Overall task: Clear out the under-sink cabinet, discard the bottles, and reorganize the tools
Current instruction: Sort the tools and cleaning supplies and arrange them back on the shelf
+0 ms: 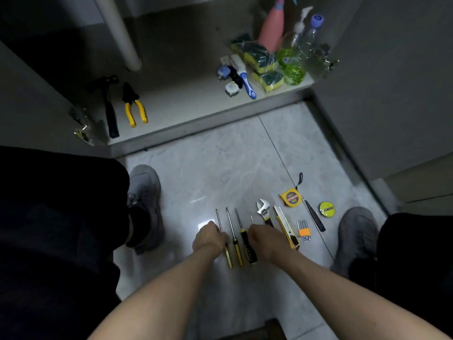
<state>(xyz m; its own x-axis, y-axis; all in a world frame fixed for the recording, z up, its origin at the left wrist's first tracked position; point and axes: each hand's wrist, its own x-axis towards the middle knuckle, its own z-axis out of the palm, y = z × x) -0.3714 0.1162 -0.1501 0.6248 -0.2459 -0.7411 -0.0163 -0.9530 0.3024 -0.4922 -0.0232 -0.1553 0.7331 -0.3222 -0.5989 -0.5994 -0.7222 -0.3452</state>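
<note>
cabinet (pixel 186 111) holds hammer (pixel 107 104), pliers (pixel 133 106), bottles (pixel 291 45); left hand (pixel 209 238), right hand (pixel 266 242) curl over screwdrivers (pixel 236 239).

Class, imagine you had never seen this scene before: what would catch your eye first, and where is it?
First, the row of tools on the pale floor tiles, with the left hand and right hand on the screwdrivers. Then the pink spray bottle at the cabinet's back right, and the yellow-handled pliers front left.

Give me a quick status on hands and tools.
Left hand on leftmost screwdriver. Right hand over fourth. Hammer, pliers shelved. Nothing blocking.
</note>
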